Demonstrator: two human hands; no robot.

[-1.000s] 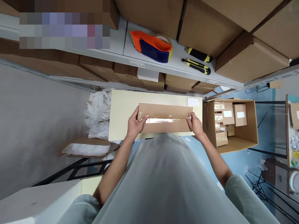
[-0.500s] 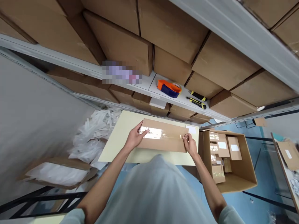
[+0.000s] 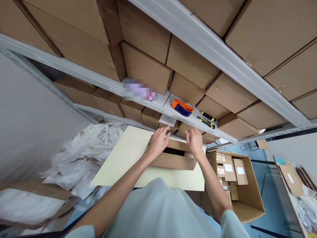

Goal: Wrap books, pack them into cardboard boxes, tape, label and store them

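A brown cardboard box (image 3: 173,162) lies on the pale yellow tabletop (image 3: 119,158) in front of me. Its top is parted, with a dark gap between the near flap and the far flap (image 3: 178,144). My left hand (image 3: 159,142) is over the far left part of the box, fingers stretched forward and apart from the thumb. Over the far right part is my right hand (image 3: 194,140), its fingers loosely bent and holding nothing visible. Whether either palm touches the far flap, I cannot tell. The box's contents are hidden.
A shelf ahead carries an orange-and-blue tape dispenser (image 3: 182,108), two yellow-and-black box cutters (image 3: 206,119) and many cartons. To the right stands a large open carton (image 3: 251,185) holding smaller boxes. White plastic wrapping (image 3: 81,148) is heaped at the left.
The box's taped top has come open, showing a dark gap. Both hands have left the tape and moved to the far side of the box. The view has shifted slightly.
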